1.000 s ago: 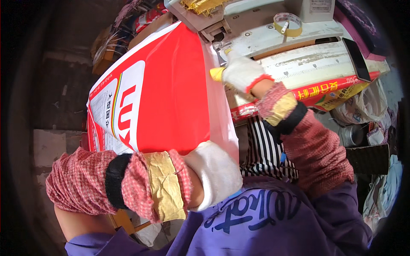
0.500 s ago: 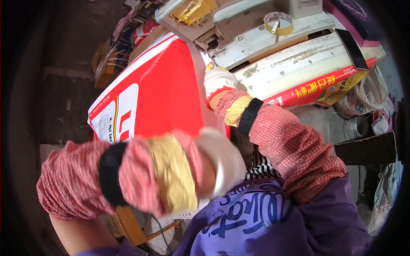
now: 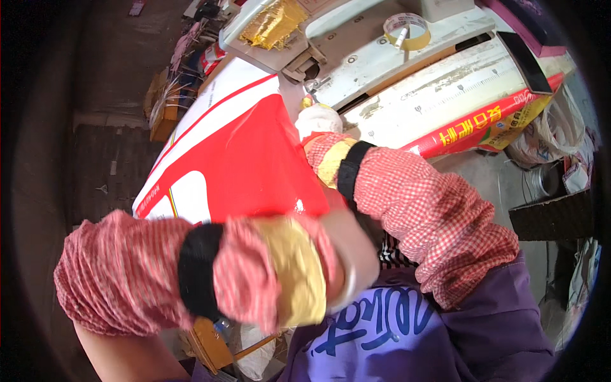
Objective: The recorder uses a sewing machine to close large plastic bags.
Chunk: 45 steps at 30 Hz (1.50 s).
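A large red and white printed plastic sack lies to the left of and below a sewing machine. My right hand, in a white glove with a yellow fingertip, is closed at the sack's upper right edge, close to the machine's needle area. Bent across my front, my left hand is pale and smeared by motion at the sack's near edge. Its fingers do not show clearly. Both forearms wear red checked sleeves with yellow tape and black bands.
On the machine's bed stand a tape roll with a white stick in it and a black phone. Another red and yellow printed sack runs along the bed's front. A wooden stool is below left, a plastic bag at the right.
My left hand has shifted right along my front. The sack has turned and folded, with more of its white upper side showing. My right hand stays by the machine, slightly further left.
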Each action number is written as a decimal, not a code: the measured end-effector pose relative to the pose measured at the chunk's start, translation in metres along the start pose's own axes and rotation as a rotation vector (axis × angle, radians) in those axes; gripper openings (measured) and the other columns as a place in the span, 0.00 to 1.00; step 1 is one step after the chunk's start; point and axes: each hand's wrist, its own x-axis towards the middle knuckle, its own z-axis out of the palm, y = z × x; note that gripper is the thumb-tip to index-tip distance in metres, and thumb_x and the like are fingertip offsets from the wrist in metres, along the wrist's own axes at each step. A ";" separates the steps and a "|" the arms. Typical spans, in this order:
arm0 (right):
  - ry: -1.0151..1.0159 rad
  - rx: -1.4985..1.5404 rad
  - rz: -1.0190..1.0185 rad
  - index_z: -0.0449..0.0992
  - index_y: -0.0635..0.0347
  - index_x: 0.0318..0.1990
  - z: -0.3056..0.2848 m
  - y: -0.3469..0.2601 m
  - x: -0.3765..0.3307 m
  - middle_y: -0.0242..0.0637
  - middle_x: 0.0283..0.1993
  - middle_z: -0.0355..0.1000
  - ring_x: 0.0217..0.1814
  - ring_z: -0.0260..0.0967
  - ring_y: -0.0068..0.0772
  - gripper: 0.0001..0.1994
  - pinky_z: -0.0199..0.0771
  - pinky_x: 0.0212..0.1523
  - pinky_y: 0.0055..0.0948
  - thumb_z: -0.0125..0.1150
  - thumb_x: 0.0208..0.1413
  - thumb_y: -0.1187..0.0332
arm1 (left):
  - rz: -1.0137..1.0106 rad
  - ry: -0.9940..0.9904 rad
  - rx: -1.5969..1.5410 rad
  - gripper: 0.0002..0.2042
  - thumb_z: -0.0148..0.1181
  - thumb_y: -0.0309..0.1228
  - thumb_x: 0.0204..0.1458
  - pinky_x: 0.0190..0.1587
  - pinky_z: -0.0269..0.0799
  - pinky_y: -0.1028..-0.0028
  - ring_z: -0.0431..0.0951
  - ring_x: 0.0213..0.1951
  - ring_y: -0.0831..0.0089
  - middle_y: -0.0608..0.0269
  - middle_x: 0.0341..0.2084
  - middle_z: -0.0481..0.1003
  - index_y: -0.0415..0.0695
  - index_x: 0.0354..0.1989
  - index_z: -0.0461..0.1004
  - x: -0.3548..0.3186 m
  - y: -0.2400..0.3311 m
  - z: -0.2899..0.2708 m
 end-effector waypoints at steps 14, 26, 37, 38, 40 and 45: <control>-0.094 -0.206 -0.050 0.72 0.65 0.41 -0.029 -0.013 -0.003 0.32 0.23 0.71 0.22 0.68 0.32 0.14 0.66 0.22 0.35 0.50 0.48 0.69 | -0.317 -0.355 -0.060 0.15 0.54 0.36 0.41 0.30 0.72 0.64 0.76 0.30 0.59 0.58 0.24 0.75 0.51 0.40 0.72 -0.034 -0.028 0.007; -0.383 0.179 -0.598 0.70 0.70 0.34 -0.041 0.054 0.032 0.56 0.28 0.70 0.33 0.69 0.56 0.14 0.69 0.34 0.42 0.50 0.44 0.66 | -0.464 0.514 -0.644 0.14 0.54 0.32 0.45 0.39 0.69 0.69 0.73 0.37 0.62 0.54 0.32 0.71 0.40 0.40 0.67 -0.039 -0.020 0.047; -0.353 0.551 -0.340 0.67 0.70 0.38 -0.049 0.061 0.025 0.60 0.31 0.69 0.36 0.68 0.57 0.17 0.68 0.37 0.41 0.50 0.43 0.65 | -0.452 0.094 -0.724 0.30 0.54 0.46 0.46 0.41 0.70 0.67 0.75 0.37 0.59 0.50 0.35 0.73 0.37 0.53 0.59 -0.026 -0.009 0.051; -0.361 0.550 -0.338 0.67 0.70 0.38 -0.047 0.060 0.025 0.60 0.31 0.69 0.36 0.68 0.57 0.17 0.68 0.37 0.41 0.50 0.43 0.65 | -0.470 -0.071 -0.560 0.28 0.52 0.45 0.49 0.44 0.69 0.66 0.74 0.39 0.58 0.49 0.36 0.72 0.38 0.54 0.58 -0.033 0.017 0.033; -0.420 0.304 -0.503 0.67 0.70 0.39 -0.046 0.053 0.027 0.59 0.32 0.69 0.37 0.68 0.57 0.18 0.68 0.37 0.41 0.49 0.43 0.65 | -0.413 -0.088 -0.526 0.25 0.52 0.42 0.49 0.42 0.69 0.67 0.74 0.38 0.60 0.50 0.35 0.72 0.38 0.51 0.60 -0.032 0.015 0.034; -0.365 0.320 -0.450 0.66 0.71 0.40 -0.037 0.058 0.025 0.59 0.30 0.69 0.35 0.68 0.57 0.18 0.68 0.36 0.40 0.49 0.43 0.66 | -0.395 0.121 -0.569 0.10 0.54 0.28 0.46 0.37 0.70 0.73 0.74 0.35 0.68 0.56 0.31 0.72 0.39 0.37 0.69 -0.023 -0.017 0.049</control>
